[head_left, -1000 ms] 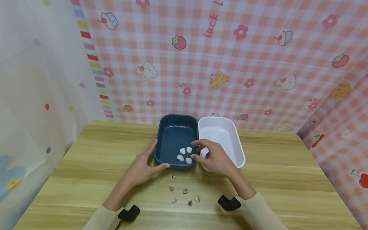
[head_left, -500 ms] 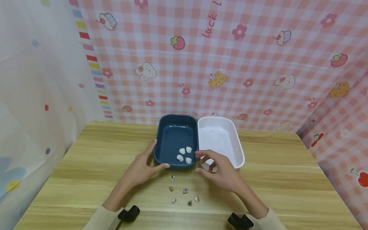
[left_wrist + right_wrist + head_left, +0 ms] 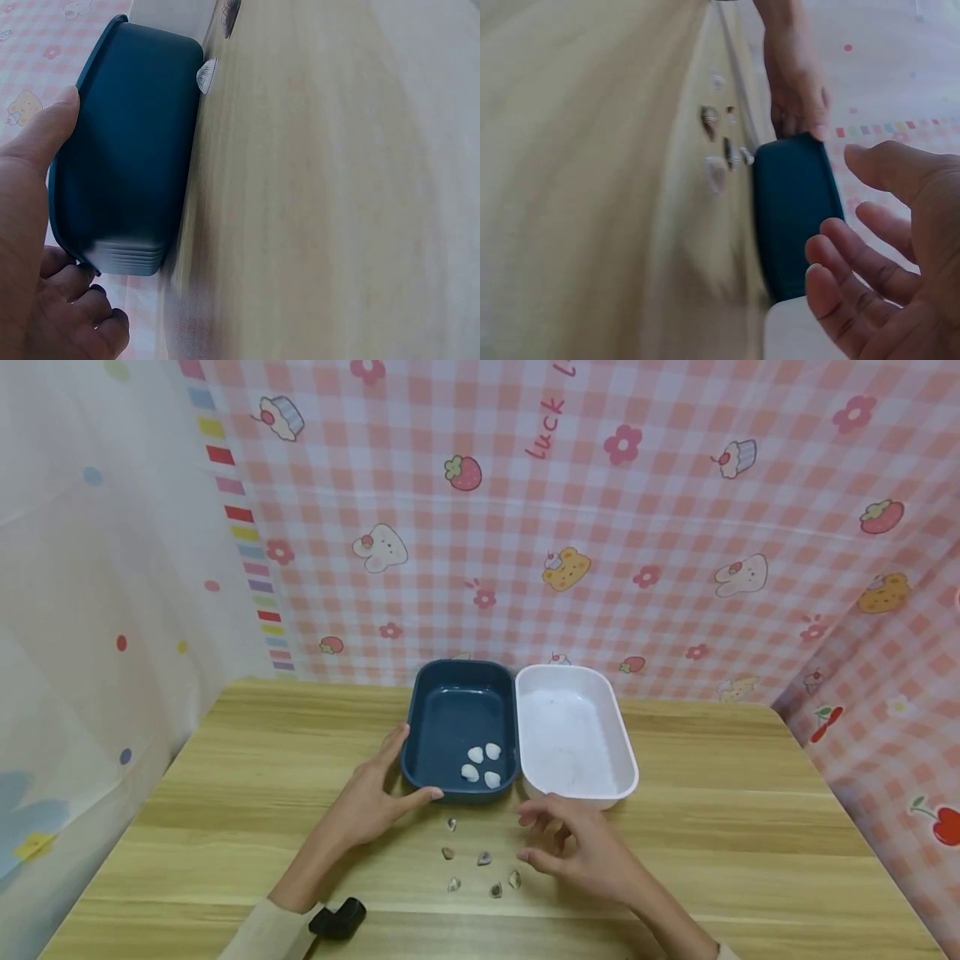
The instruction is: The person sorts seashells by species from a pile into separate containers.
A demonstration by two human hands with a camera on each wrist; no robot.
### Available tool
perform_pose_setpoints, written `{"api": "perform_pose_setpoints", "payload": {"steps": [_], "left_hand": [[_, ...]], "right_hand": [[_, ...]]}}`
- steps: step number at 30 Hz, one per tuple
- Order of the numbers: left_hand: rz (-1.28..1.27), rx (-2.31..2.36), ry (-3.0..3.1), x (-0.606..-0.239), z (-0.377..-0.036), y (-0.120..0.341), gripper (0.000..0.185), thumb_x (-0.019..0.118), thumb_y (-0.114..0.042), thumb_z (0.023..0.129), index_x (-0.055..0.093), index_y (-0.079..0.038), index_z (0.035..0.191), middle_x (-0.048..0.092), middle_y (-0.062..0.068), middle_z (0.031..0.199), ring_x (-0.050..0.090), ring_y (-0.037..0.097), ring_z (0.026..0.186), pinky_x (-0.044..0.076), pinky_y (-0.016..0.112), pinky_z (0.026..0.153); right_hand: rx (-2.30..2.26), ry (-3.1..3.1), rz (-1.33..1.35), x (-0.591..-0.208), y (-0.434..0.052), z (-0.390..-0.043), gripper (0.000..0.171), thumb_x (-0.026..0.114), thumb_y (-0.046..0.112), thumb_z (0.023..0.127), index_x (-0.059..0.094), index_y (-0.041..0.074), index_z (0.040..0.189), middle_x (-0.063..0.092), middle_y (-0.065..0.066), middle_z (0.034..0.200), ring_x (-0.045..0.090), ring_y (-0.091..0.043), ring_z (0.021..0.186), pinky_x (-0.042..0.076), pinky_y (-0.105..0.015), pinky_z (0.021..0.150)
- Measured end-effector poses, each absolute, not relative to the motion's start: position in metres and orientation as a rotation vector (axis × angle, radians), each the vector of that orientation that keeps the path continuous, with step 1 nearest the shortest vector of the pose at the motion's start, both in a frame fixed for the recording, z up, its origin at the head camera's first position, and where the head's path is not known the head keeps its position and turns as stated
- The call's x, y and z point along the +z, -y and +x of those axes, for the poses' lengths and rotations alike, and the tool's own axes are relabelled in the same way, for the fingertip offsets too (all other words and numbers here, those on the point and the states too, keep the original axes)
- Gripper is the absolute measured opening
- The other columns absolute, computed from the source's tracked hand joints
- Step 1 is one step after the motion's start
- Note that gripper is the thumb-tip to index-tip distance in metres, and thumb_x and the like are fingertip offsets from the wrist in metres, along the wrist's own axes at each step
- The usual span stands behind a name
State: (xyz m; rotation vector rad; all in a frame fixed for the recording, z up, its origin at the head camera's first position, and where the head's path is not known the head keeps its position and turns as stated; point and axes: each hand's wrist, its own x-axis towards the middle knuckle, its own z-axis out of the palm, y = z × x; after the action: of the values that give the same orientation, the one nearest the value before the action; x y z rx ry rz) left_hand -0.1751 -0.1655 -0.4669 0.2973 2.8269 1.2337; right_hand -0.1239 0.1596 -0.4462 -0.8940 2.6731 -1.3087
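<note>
Near the left side of a dark blue tray, my left hand holds its front left corner, thumb on the front rim and fingers along the left rim. Several white seashells lie in the tray's front right part. On the table before it are several small brownish-grey seashells. My right hand hovers to their right, in front of the white tray, with bent fingers spread apart and nothing between them. In the right wrist view, the right thumb and fingers stand apart near the dark blue tray.
A white tray stands against the right side of the dark blue one. Both sit on a wooden table near its back edge. Behind hangs a pink checked cloth; a black wrist mount sits on my left sleeve.
My right hand has moved from above the dark blue tray's right rim back and right, to beside the loose seashells. The left hand and the seashells have stayed in place.
</note>
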Motion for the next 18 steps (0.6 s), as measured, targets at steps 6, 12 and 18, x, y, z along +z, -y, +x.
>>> {"api": "perform_pose_setpoints", "payload": {"steps": [6, 12, 18], "left_hand": [[0.297, 1.235, -2.827, -0.467, -0.175, 0.165, 0.117, 0.074, -0.069, 0.081, 0.013, -0.017, 0.167, 0.013, 0.006, 0.174, 0.017, 0.034, 0.159, 0.026, 0.063, 0.124], [0.298, 1.226, -2.829, -0.466, -0.175, 0.165, 0.12, 0.072, -0.074, 0.079, 0.013, -0.018, 0.167, 0.013, 0.006, 0.174, 0.017, 0.034, 0.159, 0.026, 0.062, 0.124], [0.288, 1.225, -2.824, -0.466, -0.176, 0.165, 0.12, 0.072, -0.075, 0.079, 0.013, -0.018, 0.167, 0.012, 0.005, 0.174, 0.017, 0.035, 0.159, 0.025, 0.063, 0.124]], "right_hand": [[-1.24, -2.632, -0.8, -0.461, -0.162, -0.116, 0.041, 0.085, 0.029, 0.085, 0.07, 0.016, 0.122, 0.07, 0.003, 0.101, 0.064, -0.013, 0.082, 0.055, -0.022, 0.066], [-1.187, -2.586, -0.781, -0.47, -0.162, -0.112, 0.032, 0.086, 0.027, 0.084, 0.073, 0.019, 0.112, 0.067, 0.006, 0.091, 0.058, -0.005, 0.078, 0.051, -0.019, 0.066], [-1.181, -2.633, -0.776, -0.475, -0.159, -0.108, 0.023, 0.087, 0.024, 0.081, 0.074, 0.021, 0.1, 0.065, 0.008, 0.084, 0.055, -0.001, 0.073, 0.048, -0.017, 0.065]]}}
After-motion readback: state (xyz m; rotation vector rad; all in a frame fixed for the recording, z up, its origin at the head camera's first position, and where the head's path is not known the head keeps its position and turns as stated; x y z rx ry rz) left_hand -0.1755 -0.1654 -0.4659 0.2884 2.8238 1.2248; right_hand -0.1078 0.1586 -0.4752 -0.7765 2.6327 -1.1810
